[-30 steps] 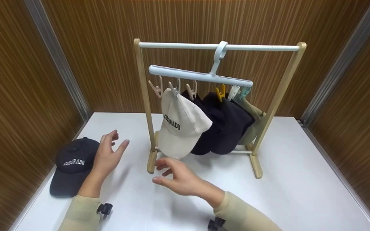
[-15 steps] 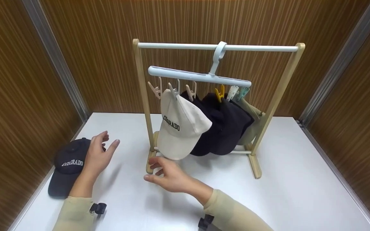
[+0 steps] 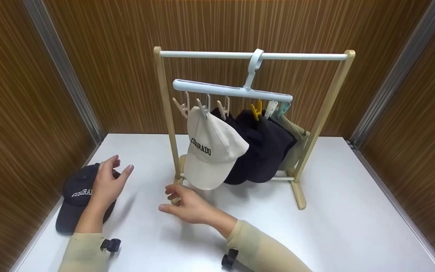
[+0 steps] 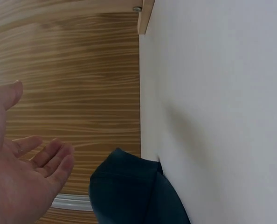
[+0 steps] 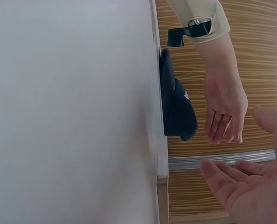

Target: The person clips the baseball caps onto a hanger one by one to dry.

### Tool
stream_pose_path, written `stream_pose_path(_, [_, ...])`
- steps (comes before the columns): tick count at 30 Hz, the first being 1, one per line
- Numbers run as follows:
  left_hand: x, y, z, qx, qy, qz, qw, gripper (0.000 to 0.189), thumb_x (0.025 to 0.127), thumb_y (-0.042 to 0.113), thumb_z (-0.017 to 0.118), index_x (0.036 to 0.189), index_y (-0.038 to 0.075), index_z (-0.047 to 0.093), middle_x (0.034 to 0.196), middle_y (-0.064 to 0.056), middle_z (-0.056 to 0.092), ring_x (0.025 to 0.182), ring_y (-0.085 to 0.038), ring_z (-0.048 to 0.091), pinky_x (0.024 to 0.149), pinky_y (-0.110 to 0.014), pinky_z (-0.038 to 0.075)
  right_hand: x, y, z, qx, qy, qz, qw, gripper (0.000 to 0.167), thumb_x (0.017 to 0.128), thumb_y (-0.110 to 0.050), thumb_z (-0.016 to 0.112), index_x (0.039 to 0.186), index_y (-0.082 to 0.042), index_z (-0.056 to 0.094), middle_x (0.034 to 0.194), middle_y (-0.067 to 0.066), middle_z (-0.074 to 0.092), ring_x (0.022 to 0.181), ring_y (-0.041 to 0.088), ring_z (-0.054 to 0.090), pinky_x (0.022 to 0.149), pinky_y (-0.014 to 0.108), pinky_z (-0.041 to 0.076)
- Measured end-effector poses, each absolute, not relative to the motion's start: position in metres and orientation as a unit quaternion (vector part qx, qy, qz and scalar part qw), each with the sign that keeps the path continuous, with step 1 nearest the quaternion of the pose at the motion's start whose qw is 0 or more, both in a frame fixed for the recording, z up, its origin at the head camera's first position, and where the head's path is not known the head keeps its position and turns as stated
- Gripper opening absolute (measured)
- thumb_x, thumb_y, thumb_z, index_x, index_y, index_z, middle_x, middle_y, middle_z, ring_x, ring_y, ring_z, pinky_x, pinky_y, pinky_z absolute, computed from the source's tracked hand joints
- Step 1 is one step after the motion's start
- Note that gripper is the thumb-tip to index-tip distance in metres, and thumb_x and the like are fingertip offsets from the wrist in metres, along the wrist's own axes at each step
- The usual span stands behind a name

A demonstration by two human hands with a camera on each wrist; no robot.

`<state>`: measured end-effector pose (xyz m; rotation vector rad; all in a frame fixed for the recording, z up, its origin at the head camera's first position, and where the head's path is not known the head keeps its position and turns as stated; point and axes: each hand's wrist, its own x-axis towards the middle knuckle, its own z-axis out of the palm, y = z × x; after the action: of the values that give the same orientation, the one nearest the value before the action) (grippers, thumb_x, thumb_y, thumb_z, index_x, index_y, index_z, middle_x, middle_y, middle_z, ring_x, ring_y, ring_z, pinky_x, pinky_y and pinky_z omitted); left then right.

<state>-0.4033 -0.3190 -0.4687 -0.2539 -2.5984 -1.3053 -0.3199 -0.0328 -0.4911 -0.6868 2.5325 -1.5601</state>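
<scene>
A dark navy baseball cap [image 3: 74,211] with white lettering lies on the white table at the left. My left hand [image 3: 107,184] hovers over its right side with fingers relaxed and thumb apart, hiding part of the lettering. In the left wrist view, a gap shows between that hand [image 4: 17,186] and the cap [image 4: 129,191]. Holding nothing, my right hand [image 3: 188,206] hangs over the table in front of the rack's left foot, its fingers loosely bent. The right wrist view shows the left hand [image 5: 225,98] raised above the table beside the cap [image 5: 178,107].
A wooden rack [image 3: 330,94] with a white bar carries a pale blue clip hanger [image 3: 217,88]. Clothespins on it hold a white COLORADO cap [image 3: 212,151], dark caps [image 3: 266,151] and an olive-beige cap [image 3: 293,151]. Wood-grain walls [image 3: 6,113] enclose the table [image 3: 346,219].
Both hands have moved left, the left one further over the navy cap and the right one across the rack's left foot. The caps on the hanger stay clipped.
</scene>
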Motion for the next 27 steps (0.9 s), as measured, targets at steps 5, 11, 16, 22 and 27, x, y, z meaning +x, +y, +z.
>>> stream_pose_path(5, [-0.408, -0.324, -0.465, -0.081, -0.882, -0.45, 0.111, 0.085, 0.111, 0.047, 0.067, 0.168, -0.006, 0.033, 0.157, -0.03, 0.047, 0.152, -0.048, 0.045, 0.127, -0.061, 0.035, -0.326, -0.04, -0.492, -0.204, 0.828, -0.52, 0.051, 0.07, 0.104, -0.036, 0.081, 0.157, -0.001, 0.051, 0.144, 0.011, 0.067, 0.129, 0.025, 0.068, 0.107, 0.033, 0.057])
stream_pose_path(11, [-0.412, -0.335, -0.462, -0.065, -0.884, -0.449, 0.112, 0.087, 0.111, 0.048, 0.067, 0.17, -0.005, 0.032, 0.16, -0.031, 0.045, 0.154, -0.049, 0.043, 0.128, -0.062, 0.033, -0.332, -0.051, -0.494, -0.192, 0.839, -0.505, 0.061, 0.076, 0.104, -0.041, 0.081, 0.16, -0.001, 0.049, 0.147, 0.015, 0.065, 0.131, 0.024, 0.067, 0.107, 0.032, 0.055])
stream_pose_path(16, [-0.413, -0.348, -0.465, -0.051, -0.889, -0.443, 0.108, 0.088, 0.111, 0.051, 0.065, 0.17, -0.005, 0.031, 0.162, -0.032, 0.044, 0.155, -0.049, 0.041, 0.128, -0.065, 0.031, -0.337, -0.062, -0.497, -0.178, 0.843, -0.501, 0.075, 0.079, 0.103, -0.045, 0.081, 0.162, -0.003, 0.048, 0.148, 0.015, 0.066, 0.132, 0.022, 0.067, 0.109, 0.032, 0.054])
stream_pose_path(22, [-0.414, -0.361, -0.466, -0.041, -0.891, -0.441, 0.105, 0.09, 0.11, 0.054, 0.065, 0.169, -0.005, 0.032, 0.163, -0.033, 0.041, 0.156, -0.05, 0.039, 0.128, -0.066, 0.03, -0.346, -0.074, -0.505, -0.168, 0.834, -0.518, 0.094, 0.083, 0.102, -0.046, 0.081, 0.162, 0.0, 0.047, 0.148, 0.016, 0.065, 0.131, 0.021, 0.068, 0.109, 0.033, 0.053])
stream_pose_path(27, [-0.415, -0.371, -0.467, -0.031, -0.89, -0.442, 0.106, 0.092, 0.11, 0.057, 0.063, 0.17, -0.005, 0.031, 0.164, -0.033, 0.038, 0.156, -0.052, 0.038, 0.126, -0.07, 0.03, -0.353, -0.081, -0.51, -0.171, 0.832, -0.518, 0.098, 0.085, 0.101, -0.047, 0.081, 0.162, 0.001, 0.047, 0.149, 0.018, 0.065, 0.132, 0.022, 0.068, 0.109, 0.032, 0.054])
